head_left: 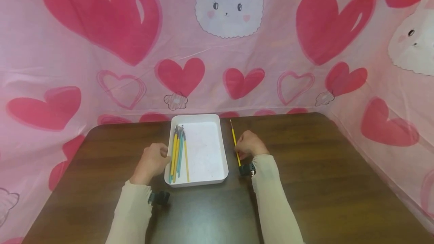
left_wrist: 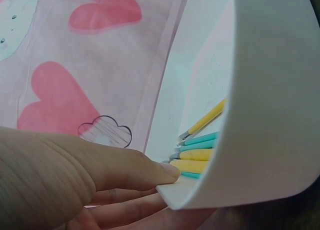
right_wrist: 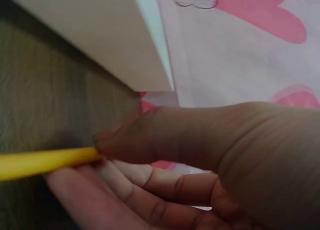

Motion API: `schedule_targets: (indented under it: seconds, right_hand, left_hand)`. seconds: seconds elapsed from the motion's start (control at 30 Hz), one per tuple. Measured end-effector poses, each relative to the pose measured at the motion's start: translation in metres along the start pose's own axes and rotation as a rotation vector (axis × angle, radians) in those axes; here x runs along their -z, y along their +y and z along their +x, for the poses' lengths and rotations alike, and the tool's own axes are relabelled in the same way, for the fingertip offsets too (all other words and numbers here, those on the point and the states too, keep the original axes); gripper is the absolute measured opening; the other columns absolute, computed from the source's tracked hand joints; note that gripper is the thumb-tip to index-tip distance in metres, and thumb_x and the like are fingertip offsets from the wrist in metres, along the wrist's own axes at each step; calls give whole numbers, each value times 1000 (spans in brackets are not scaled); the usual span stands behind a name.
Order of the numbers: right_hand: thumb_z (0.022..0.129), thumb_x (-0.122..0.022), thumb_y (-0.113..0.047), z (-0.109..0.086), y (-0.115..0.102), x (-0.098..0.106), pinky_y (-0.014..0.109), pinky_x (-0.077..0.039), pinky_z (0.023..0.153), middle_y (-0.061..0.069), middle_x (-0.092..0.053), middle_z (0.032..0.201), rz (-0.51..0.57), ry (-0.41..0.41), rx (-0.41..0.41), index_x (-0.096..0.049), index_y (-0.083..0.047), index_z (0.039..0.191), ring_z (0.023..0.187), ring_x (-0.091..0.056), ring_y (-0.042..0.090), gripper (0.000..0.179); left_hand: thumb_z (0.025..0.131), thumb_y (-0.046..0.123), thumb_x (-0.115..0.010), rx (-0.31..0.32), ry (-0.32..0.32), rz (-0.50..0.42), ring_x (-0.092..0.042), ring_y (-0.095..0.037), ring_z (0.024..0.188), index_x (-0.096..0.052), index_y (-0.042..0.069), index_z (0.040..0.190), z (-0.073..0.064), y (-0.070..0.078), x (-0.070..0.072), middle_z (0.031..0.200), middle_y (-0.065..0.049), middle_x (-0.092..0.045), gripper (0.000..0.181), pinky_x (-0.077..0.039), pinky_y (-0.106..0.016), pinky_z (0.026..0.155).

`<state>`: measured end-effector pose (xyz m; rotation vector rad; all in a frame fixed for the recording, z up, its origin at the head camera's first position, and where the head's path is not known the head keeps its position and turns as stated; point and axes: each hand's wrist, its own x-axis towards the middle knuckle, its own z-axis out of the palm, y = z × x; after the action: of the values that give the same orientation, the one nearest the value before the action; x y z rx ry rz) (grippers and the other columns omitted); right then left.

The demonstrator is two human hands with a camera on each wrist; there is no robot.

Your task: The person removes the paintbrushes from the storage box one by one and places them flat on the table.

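A white rectangular tray (head_left: 206, 150) lies on the table. My left hand (head_left: 150, 162) grips its left rim, the thumb (left_wrist: 142, 170) over the edge and the fingers beneath the outer side. Along the tray's left side lie several paintbrushes (head_left: 178, 150) with yellow and teal handles, bristles toward the back; one thin yellow brush (head_left: 187, 161) sits slightly apart from them. To the right of the tray, my right hand (head_left: 250, 144) pinches a yellow paintbrush (head_left: 234, 134) between thumb and fingers. That brush points away from me, and its yellow handle (right_wrist: 45, 162) shows in the right wrist view.
A brown wooden table (head_left: 305, 183) carries everything. Behind it and along the sides hangs a pink curtain (head_left: 210, 86) with hearts and rabbits. The tray's back edge is close to the table's far edge. A small dark camera sits on each wrist.
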<state>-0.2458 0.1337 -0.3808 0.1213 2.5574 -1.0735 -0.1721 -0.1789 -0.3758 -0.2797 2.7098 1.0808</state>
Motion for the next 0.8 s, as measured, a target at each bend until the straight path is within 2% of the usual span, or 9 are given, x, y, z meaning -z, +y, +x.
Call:
schedule_targets:
  seconds: [0.23,0.47,0.8]
  right_hand:
    - [89,-73,-7,5,0,1,40,-64,72,16,-68,89,-10,-10,-32,-63,0,93,72,-72,27,13]
    - [89,-75,-9,6,-1,-1,42,-64,74,16,-69,90,-5,-11,-51,-64,-1,94,73,-72,26,15]
    - [86,-80,-17,4,1,1,34,-61,64,15,-70,88,-59,20,-86,-69,2,98,71,-71,26,24]
  left_hand:
    - [95,13,-69,-1,4,3,-66,-35,103,-58,-3,136,1,3,2,125,-24,-65,45,-58,-57,94]
    - [95,14,-69,0,1,7,-66,-35,104,-58,-2,136,1,1,2,125,-24,-65,45,-58,-59,94]
    - [94,15,-71,-45,23,11,-67,-32,98,-60,-2,133,-1,-3,-3,122,-22,-67,44,-60,-56,90]
